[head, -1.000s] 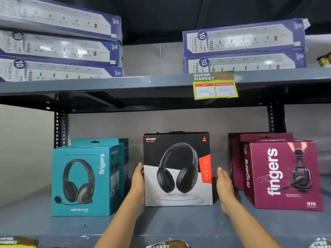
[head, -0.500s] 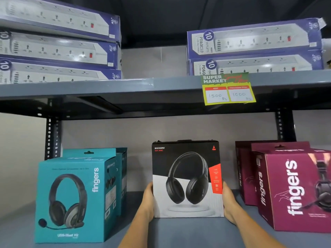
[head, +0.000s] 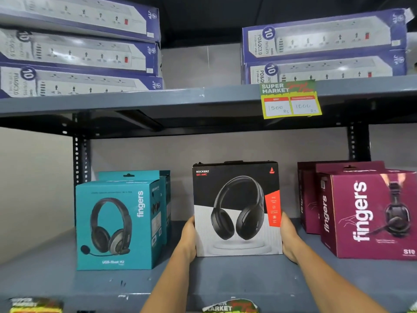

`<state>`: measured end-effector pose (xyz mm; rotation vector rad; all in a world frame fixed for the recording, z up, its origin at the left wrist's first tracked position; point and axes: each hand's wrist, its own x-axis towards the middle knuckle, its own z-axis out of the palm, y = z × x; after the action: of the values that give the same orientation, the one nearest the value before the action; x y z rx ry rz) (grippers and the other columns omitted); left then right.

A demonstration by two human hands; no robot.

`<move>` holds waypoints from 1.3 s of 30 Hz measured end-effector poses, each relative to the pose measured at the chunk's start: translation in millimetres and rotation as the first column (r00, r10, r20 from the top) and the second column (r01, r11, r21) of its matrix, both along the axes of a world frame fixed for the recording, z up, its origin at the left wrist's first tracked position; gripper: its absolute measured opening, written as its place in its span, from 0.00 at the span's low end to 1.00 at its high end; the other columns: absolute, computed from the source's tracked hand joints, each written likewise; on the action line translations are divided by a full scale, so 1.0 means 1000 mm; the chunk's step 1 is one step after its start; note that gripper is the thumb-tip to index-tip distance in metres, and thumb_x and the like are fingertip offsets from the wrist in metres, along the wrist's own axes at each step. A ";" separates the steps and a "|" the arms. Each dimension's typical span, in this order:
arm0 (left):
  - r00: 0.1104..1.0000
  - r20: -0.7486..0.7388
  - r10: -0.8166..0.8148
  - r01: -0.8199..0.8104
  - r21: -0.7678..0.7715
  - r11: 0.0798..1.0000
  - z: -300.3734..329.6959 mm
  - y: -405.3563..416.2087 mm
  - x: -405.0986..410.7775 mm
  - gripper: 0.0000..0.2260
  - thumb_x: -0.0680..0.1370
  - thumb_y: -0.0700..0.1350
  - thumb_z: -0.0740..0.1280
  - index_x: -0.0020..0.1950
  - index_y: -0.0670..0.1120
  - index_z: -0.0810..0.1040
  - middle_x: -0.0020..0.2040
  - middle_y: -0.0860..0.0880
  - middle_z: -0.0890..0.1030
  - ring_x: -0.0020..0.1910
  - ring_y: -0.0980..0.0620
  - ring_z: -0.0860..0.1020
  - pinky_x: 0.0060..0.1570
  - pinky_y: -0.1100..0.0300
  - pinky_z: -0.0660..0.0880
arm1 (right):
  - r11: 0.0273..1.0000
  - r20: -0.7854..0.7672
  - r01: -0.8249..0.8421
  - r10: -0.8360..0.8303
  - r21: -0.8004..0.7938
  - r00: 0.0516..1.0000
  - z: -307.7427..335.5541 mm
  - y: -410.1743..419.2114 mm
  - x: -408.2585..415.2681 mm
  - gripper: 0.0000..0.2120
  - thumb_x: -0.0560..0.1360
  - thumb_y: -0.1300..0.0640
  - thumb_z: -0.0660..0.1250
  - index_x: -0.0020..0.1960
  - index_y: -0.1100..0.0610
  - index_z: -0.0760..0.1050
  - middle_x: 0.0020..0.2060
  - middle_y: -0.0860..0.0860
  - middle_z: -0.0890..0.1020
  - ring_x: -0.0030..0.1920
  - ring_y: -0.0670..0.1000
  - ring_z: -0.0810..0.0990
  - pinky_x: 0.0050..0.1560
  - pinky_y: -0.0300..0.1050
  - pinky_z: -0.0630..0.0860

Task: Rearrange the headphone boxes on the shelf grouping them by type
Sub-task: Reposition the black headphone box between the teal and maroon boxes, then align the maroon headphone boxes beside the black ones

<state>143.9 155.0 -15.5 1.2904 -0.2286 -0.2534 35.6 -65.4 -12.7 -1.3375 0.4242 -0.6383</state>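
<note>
The black-and-white headphone box [head: 237, 208] stood upright in the middle of the shelf [head: 225, 274], pressed between both palms — left hand [head: 188, 240] on one side, right hand [head: 290, 238] on the other. Teal boxes [head: 117, 224] sat apart to its left, maroon boxes [head: 365, 213] to its right. The step looked like placing or squaring it — next, probably, a clean release.

grey metal shelving [head: 180, 102] | plain grey wall [head: 33, 177] | dim overhead
</note>
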 end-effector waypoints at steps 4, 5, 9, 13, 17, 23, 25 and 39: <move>1.000 0.027 -0.009 0.009 -0.019 1.000 0.002 0.011 -0.020 0.20 0.81 0.52 0.55 0.40 0.48 0.82 0.31 0.48 0.86 0.35 0.48 0.82 0.37 0.57 0.75 | 0.999 0.007 0.024 -0.024 -0.027 1.000 -0.001 0.010 -0.014 0.22 0.78 0.39 0.54 0.46 0.54 0.79 0.41 0.57 0.84 0.48 0.59 0.82 0.61 0.56 0.73; 1.000 0.027 -0.010 0.011 -0.024 1.000 0.003 0.013 -0.025 0.19 0.81 0.52 0.55 0.41 0.48 0.82 0.31 0.49 0.86 0.35 0.48 0.82 0.37 0.57 0.75 | 0.999 0.004 0.021 -0.021 -0.032 1.000 -0.001 0.012 -0.017 0.22 0.78 0.39 0.54 0.46 0.54 0.79 0.42 0.57 0.84 0.49 0.59 0.82 0.62 0.56 0.73; 1.000 0.030 0.000 0.001 -0.032 0.999 0.004 0.022 -0.042 0.19 0.82 0.52 0.54 0.44 0.47 0.82 0.32 0.48 0.86 0.36 0.48 0.82 0.38 0.56 0.75 | 0.999 -0.005 0.019 -0.019 -0.051 1.000 0.000 0.023 -0.031 0.21 0.78 0.39 0.54 0.49 0.53 0.78 0.51 0.60 0.83 0.56 0.60 0.80 0.66 0.59 0.71; 0.999 0.040 0.006 -0.005 -0.026 1.000 0.005 0.026 -0.052 0.19 0.82 0.52 0.54 0.45 0.46 0.81 0.40 0.44 0.85 0.42 0.45 0.81 0.44 0.54 0.76 | 0.998 -0.013 0.017 -0.018 -0.064 1.000 0.001 0.030 -0.040 0.20 0.78 0.40 0.54 0.51 0.52 0.78 0.56 0.60 0.82 0.61 0.60 0.78 0.68 0.60 0.69; 0.999 0.049 0.006 -0.005 -0.022 1.000 0.005 0.026 -0.055 0.19 0.82 0.52 0.54 0.46 0.46 0.81 0.44 0.43 0.84 0.47 0.43 0.80 0.56 0.47 0.74 | 0.998 -0.017 0.016 -0.017 -0.058 1.000 0.000 0.030 -0.041 0.21 0.79 0.41 0.53 0.55 0.54 0.77 0.59 0.60 0.81 0.63 0.61 0.77 0.67 0.58 0.68; 0.998 0.041 0.040 -0.038 -0.044 0.998 0.006 0.023 -0.056 0.18 0.82 0.53 0.55 0.57 0.46 0.80 0.44 0.46 0.84 0.48 0.45 0.79 0.60 0.48 0.72 | 0.952 -0.055 0.281 -0.289 -0.122 0.956 -0.001 0.030 -0.036 0.27 0.79 0.42 0.52 0.55 0.62 0.79 0.46 0.60 0.83 0.48 0.59 0.79 0.56 0.53 0.72; 0.981 0.084 0.175 -0.169 -0.072 0.983 0.007 0.022 -0.060 0.19 0.82 0.54 0.53 0.67 0.48 0.76 0.56 0.46 0.82 0.58 0.44 0.76 0.63 0.49 0.66 | 0.871 0.039 0.462 -0.462 -0.169 0.886 -0.001 0.037 -0.039 0.25 0.81 0.47 0.51 0.55 0.63 0.80 0.49 0.63 0.83 0.50 0.62 0.78 0.55 0.54 0.71; 0.361 0.872 0.332 -0.223 -0.265 0.938 0.029 -0.101 -0.192 0.24 0.82 0.53 0.48 0.78 0.60 0.48 0.80 0.61 0.52 0.78 0.61 0.51 0.77 0.60 0.51 | 0.536 0.713 0.805 -0.459 -0.254 0.530 0.052 0.043 -0.118 0.21 0.81 0.55 0.51 0.69 0.60 0.72 0.64 0.46 0.75 0.66 0.40 0.68 0.63 0.20 0.58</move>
<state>-48.0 53.6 13.5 1.2192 -0.9498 0.8298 -82.8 -22.6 39.1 -1.4131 0.2383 -1.9268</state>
